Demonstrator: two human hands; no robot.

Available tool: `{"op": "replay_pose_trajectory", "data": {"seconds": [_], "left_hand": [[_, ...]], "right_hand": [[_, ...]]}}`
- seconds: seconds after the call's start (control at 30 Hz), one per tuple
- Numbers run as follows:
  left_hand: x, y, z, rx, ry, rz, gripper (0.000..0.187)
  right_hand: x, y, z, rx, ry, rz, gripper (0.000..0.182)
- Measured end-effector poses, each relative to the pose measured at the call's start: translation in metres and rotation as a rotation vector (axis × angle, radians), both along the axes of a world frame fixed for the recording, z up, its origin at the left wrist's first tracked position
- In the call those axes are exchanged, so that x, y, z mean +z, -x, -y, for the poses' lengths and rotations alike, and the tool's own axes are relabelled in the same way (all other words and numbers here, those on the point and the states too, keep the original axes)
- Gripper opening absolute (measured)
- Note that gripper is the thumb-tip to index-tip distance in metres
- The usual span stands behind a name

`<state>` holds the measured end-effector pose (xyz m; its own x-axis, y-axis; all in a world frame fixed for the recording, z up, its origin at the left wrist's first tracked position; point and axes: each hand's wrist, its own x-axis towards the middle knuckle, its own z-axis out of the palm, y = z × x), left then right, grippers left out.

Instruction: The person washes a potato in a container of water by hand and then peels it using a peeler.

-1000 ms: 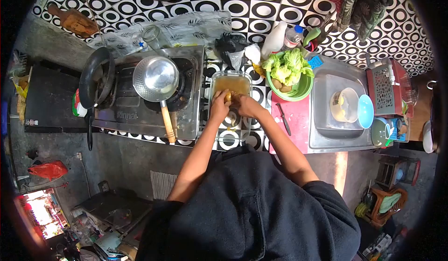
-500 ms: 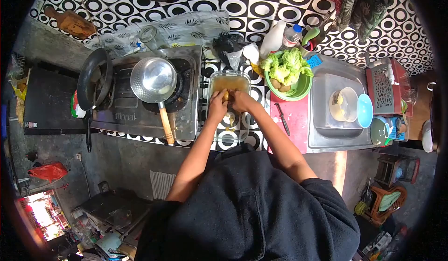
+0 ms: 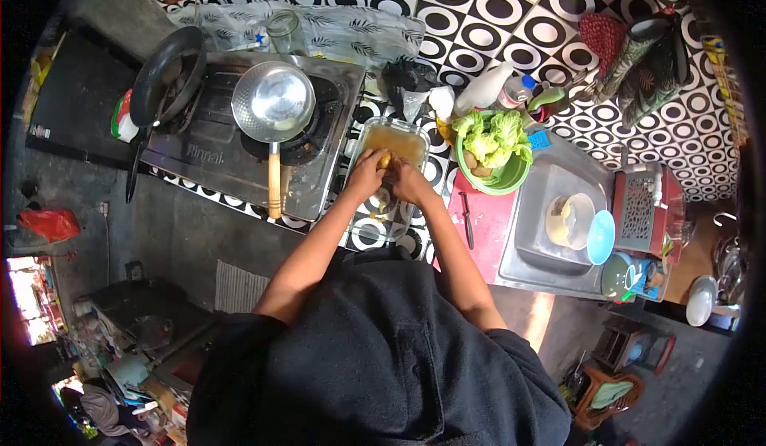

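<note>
Over a clear glass dish (image 3: 421,139) of cloudy brown liquid, both my hands are close together. My left hand (image 3: 365,175) is closed around a yellowish, rounded potato (image 3: 384,159), partly covered by the fingers. Beside it, my right hand (image 3: 409,182) has its fingers curled in near the potato; what they grip is hidden. Yellowish scraps (image 3: 381,204) show at the near end of the dish. Right of the dish, a dark-handled knife (image 3: 468,221) lies on a pink cutting board (image 3: 487,246).
Left is a gas stove (image 3: 215,171) with a saucepan (image 3: 275,103) and a dark frying pan (image 3: 169,79). A green bowl (image 3: 523,176) holds lettuce (image 3: 495,139) and brown potatoes. A sink (image 3: 523,230) with a plastic tub (image 3: 568,221) and blue bowl (image 3: 601,238) stands right.
The view has turned and shifted, so the counter appears tilted. My hands stay together over the glass dish with the potato between them; their grip looks much the same.
</note>
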<state>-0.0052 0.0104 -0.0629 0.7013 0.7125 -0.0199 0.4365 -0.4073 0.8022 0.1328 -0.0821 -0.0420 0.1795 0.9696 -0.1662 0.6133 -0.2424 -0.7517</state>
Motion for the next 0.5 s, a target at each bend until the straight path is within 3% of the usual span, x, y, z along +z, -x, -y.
{"op": "replay_pose_trajectory", "data": {"seconds": [0.27, 0.37, 0.4, 0.5], "left_hand": [[0.005, 0.0, 0.001, -0.006, 0.012, -0.036, 0.053], [0.0, -0.002, 0.001, 0.024, -0.025, -0.056, 0.053], [-0.003, -0.002, -0.002, 0.004, -0.001, -0.059, 0.055], [-0.001, -0.007, 0.0, 0.005, -0.017, -0.085, 0.057]], "right_hand": [[-0.001, 0.002, -0.007, 0.009, 0.126, 0.13, 0.062], [-0.028, 0.004, 0.01, 0.067, -0.181, 0.245, 0.066], [0.01, 0.008, 0.016, 0.073, 0.008, 0.186, 0.068], [0.009, 0.007, 0.022, 0.106, -0.01, 0.169, 0.073]]}}
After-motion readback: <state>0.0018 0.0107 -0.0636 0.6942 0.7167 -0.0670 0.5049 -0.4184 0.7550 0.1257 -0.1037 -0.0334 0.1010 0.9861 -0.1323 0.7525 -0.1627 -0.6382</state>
